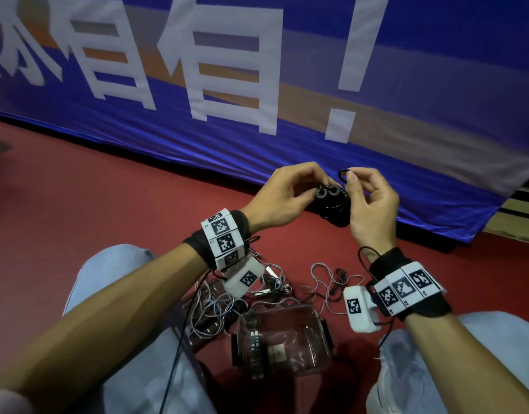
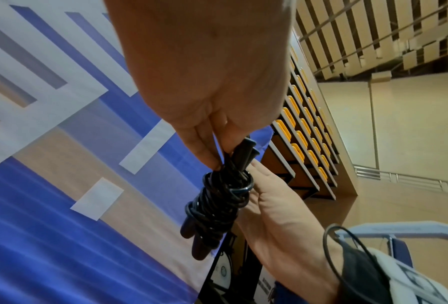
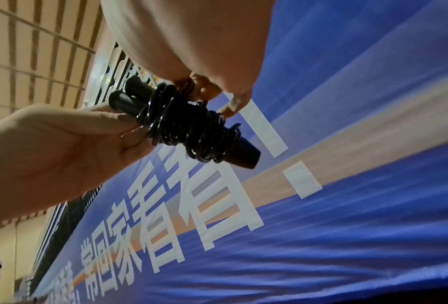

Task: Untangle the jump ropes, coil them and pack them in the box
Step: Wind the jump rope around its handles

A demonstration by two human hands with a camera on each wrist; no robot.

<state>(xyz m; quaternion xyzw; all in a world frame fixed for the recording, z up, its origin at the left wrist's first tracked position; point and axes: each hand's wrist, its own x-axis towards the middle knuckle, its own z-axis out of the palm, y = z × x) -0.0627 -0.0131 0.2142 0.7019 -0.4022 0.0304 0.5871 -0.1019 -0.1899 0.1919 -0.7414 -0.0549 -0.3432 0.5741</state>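
A black jump rope (image 1: 331, 206) is wound in tight coils round its two handles and held in the air in front of me. My left hand (image 1: 312, 189) grips the bundle by the handles' upper ends. My right hand (image 1: 351, 182) pinches a small loop of the black cord at the top of the bundle. The left wrist view shows the coiled rope (image 2: 217, 205) between both hands, and the right wrist view shows the bundle (image 3: 186, 127) from below. A clear plastic box (image 1: 314, 354) lies on the floor between my knees. Beside it sits a tangle of thin grey ropes (image 1: 227, 303).
The floor (image 1: 78, 204) is red. A blue banner (image 1: 406, 100) with white characters hangs close ahead. My knees in light jeans (image 1: 108, 279) flank the box, and a white shoe (image 1: 391, 383) is at the right. Yellow seats (image 2: 303, 144) show far off.
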